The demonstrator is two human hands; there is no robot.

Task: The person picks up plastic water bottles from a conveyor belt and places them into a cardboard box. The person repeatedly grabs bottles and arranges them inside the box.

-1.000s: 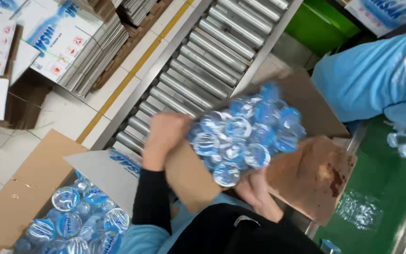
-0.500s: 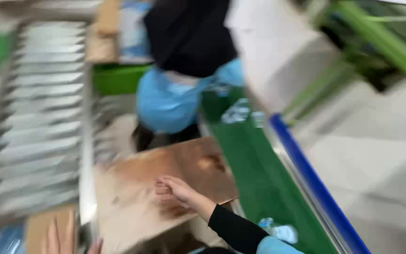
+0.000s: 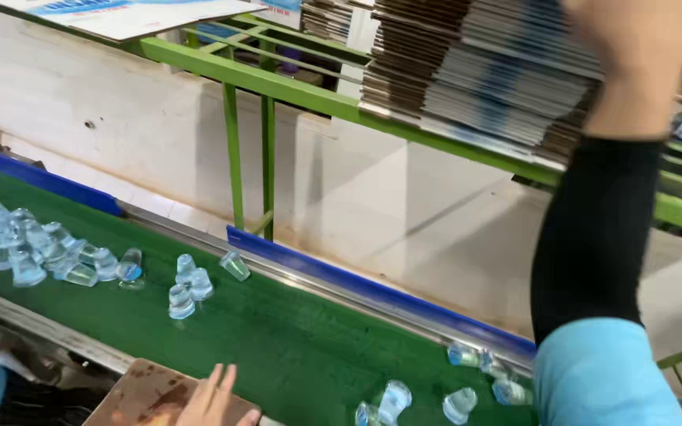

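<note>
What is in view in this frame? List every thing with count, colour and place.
Conveyor belt: one, green, running across the lower frame.
Sealed water cups: many, clear with blue tint, clustered at the belt's left end; a few loose ones near its right end.
Side rail: blue, along the belt's far edge.
Rack: green metal frame, behind the belt.
Flat cartons: a stack, brown, white and blue, on the rack.
Cardboard flap: one, brown, bottom edge.
Left hand: resting on the flap.
Right hand: raised at the carton stack, black sleeve.
</note>
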